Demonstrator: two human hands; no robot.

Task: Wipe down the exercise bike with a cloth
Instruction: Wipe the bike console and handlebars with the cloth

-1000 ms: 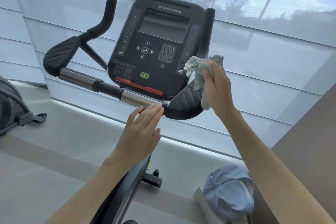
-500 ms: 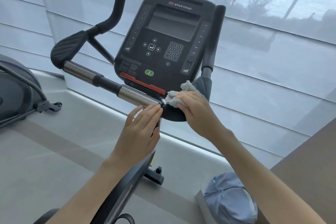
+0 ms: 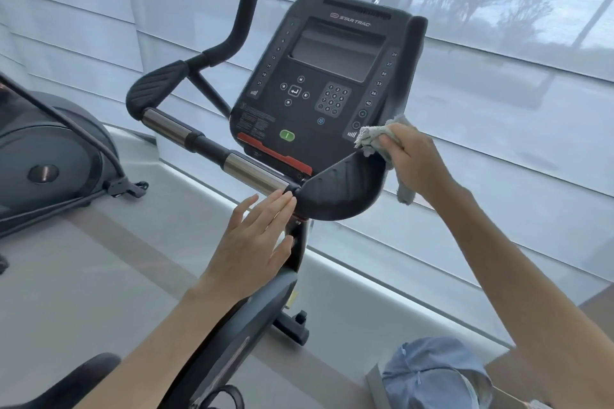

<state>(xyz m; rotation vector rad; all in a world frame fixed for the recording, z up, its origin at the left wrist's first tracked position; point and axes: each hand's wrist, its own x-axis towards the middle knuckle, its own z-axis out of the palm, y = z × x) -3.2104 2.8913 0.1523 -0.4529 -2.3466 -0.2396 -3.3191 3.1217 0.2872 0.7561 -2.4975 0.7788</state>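
Exercise bike (image 3: 232,315): console above both hands. Right handlebar pad (image 3: 339,189), long axis rising rightward, just left of right hand (image 3: 415,159). Left hand (image 3: 255,242): fingers flat together (steadying) below the pad. Cloth (image 3: 373,134): bunched, pinched by the nearer right hand, touching the pad's upper end.

The black plastic console (image 3: 327,90) of the exercise bike carries all the readable text. Above its dark rectangular screen (image 3: 335,49) stands the brand "STAR TRAC" (image 3: 354,24) in pale letters, with a small red oval logo just left of it. Down the console's left edge runs a column of numbers, of which 12, 15, 18 and 21 can be read; down its right edge run 24, 27, 30, 33, 36 and 40. Below the screen sits a grey number keypad (image 3: 333,99) with digits 0 to 9. The small white print block (image 3: 255,120) at the console's lower left is too fine to read.
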